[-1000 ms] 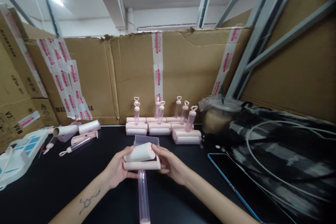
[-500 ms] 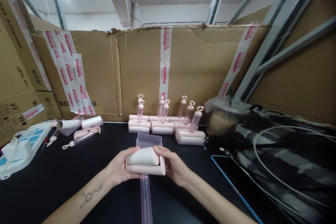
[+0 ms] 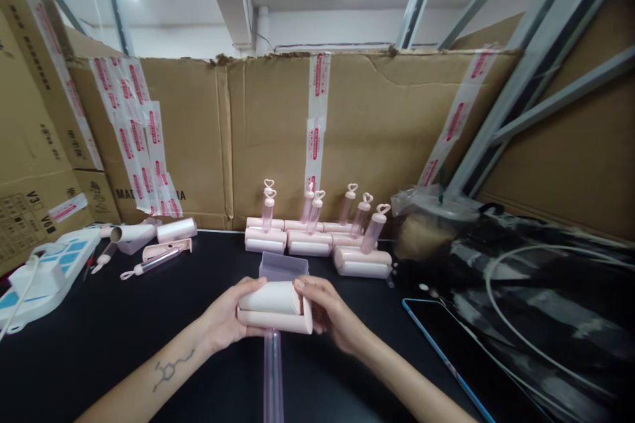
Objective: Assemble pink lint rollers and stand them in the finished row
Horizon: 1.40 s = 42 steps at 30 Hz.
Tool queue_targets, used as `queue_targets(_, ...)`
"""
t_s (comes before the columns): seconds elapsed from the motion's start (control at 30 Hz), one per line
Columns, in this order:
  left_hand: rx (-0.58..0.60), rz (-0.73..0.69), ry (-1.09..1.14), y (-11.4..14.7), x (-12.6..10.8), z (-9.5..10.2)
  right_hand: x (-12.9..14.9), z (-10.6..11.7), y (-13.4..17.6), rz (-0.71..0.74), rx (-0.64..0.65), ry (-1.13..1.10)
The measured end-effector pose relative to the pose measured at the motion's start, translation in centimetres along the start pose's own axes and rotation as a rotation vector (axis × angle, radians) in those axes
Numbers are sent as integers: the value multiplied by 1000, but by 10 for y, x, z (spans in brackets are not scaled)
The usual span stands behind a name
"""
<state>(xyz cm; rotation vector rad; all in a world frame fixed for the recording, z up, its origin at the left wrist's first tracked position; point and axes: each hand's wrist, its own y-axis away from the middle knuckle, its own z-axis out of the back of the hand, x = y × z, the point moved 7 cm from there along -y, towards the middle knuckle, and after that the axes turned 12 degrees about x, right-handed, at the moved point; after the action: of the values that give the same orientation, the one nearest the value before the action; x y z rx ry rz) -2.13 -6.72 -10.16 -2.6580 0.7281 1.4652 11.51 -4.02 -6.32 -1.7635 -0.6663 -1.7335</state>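
Between both hands is a lint roller with a white sticky roll in a pale pink frame. Its see-through pinkish handle points down toward me, and a translucent lilac cover stands up on the far side. My left hand grips the left end, thumb on top and fingers beneath. On the right end, my right hand presses its thumb on the roll's edge, the other fingers at the frame's side. The frame's far right inside is hidden.
Several finished-looking pink lint rollers with heart-topped handles stand by the cardboard wall. Loose roller parts lie at left beside a power strip. At right are a tablet-like device, a drink cup and a white cable.
The white roll lies slightly more level in the frame than before. Both hands keep their hold, and the whole view has shifted a little.
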Motion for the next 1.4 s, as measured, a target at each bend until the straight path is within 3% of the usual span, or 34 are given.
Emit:
queue_targets(0.2,-28,-203,-76,5,-18,1,27,8,11,298,-237,539)
queue_targets(0.33,-44,-257,-140,9,-23,-2,34,-1,16,353,-279,889)
queue_targets(0.47,-37,-228,-143,8,-17,-5,32,-7,14,407,-151,800)
queue_targets(0.57,-36,-179,-112,6,-9,-4,24,-11,10,364,-65,653)
queue_targets(0.8,-21,-152,-153,5,-6,-4,15,-10,8,282,-42,578)
queue_targets(1.07,-29,-158,-71,5,-5,-6,15,-9,9,259,-37,669)
queue_targets(1.13,36,-126,13,3,-7,-10,24,0,12,329,-99,714)
queue_targets(1.2,79,-132,89,3,-12,-12,41,2,19,498,-118,834)
queue_targets(1.3,114,-167,151,3,-20,-13,54,-16,28,711,46,1230)
queue_targets(1.4,248,-133,175,2,-20,-22,50,-24,29,707,146,1479)
